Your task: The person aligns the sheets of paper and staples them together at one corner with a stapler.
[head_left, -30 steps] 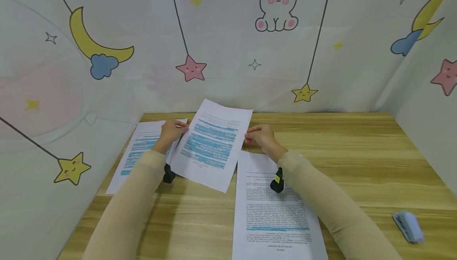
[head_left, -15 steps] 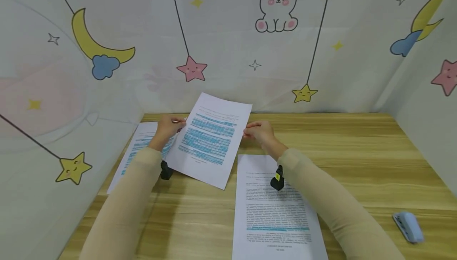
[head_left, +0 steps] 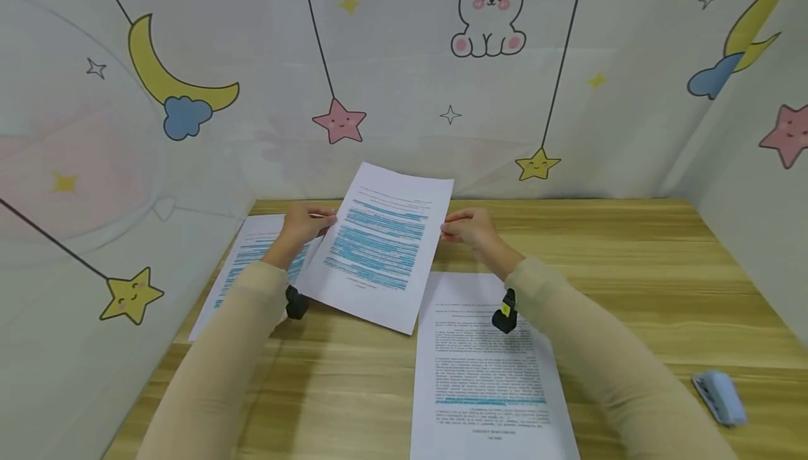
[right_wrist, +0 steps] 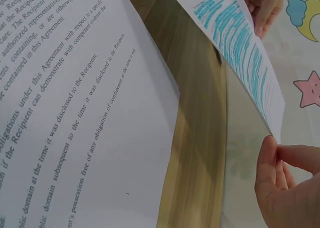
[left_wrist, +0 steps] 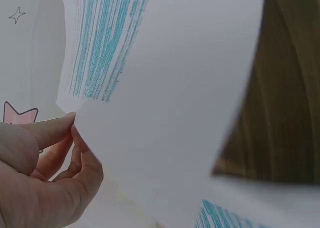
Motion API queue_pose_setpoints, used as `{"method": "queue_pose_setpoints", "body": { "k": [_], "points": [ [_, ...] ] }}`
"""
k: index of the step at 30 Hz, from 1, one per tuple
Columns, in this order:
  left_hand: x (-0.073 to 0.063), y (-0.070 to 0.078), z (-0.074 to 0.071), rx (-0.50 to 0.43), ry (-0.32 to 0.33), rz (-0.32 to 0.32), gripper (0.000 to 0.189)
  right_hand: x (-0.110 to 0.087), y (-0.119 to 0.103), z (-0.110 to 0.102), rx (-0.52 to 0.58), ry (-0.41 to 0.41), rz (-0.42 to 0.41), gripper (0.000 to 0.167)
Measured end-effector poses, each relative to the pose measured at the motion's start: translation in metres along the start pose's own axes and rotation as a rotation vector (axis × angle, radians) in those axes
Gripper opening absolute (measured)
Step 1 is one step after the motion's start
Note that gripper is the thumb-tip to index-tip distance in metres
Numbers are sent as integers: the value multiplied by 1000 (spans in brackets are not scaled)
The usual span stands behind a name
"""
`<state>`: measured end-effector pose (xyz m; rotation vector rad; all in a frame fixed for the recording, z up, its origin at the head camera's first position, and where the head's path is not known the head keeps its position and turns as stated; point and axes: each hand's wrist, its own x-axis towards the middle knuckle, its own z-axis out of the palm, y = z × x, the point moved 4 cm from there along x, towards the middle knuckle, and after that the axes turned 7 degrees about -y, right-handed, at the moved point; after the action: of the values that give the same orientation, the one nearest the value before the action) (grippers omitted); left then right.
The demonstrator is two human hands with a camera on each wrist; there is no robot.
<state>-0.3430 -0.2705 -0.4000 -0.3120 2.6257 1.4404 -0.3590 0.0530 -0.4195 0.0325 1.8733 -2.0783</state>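
Observation:
A printed sheet of paper with blue-highlighted lines is held up over the table, tilted, its far edge raised against the wall behind. My left hand pinches its left edge between thumb and fingers; the left wrist view shows that thumb and finger meeting at the paper's edge. On the opposite edge, my right hand pinches the same sheet, thumb against forefinger in the right wrist view. Another highlighted sheet lies at the left, partly behind my left arm. A mostly unhighlighted printed page lies below my right hand.
A light blue stapler sits at the right of the wooden table. A patterned curtain wall stands along the table's far edge, with more of it on both sides.
The held sheet rises slightly off the table over the second, shifting first left, then a little right. Both hands move along with it, keeping their pinch.

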Motion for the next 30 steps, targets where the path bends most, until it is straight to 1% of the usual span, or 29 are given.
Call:
{"method": "queue_pose_setpoints", "body": {
  "k": [5,9,13,17,20,23,27,30],
  "points": [
    [-4,7,5,-30,-27,10,29,-3,-4,-11,-45,-6,15,27],
    [-8,12,10,-54,-61,3,29,-9,-9,-21,-57,-13,24,28],
    [-11,13,15,-87,-90,9,28,-16,-14,-31,-80,-15,25,29],
    [-16,14,23,-127,-141,12,27,-23,-16,-41,-85,-30,12,31],
    [-21,14,30,-154,-186,-1,28,-28,-17,-49,-104,-50,3,32],
    [-26,15,37,-190,-217,-14,29,-34,-18,-56,-144,-71,5,31],
    [-32,16,44,-221,-245,-22,31,-42,-18,-64,-172,-97,14,31],
    [-35,16,48,-237,-268,-23,31,-49,-17,-69,-168,-109,21,32]
  ]
}}
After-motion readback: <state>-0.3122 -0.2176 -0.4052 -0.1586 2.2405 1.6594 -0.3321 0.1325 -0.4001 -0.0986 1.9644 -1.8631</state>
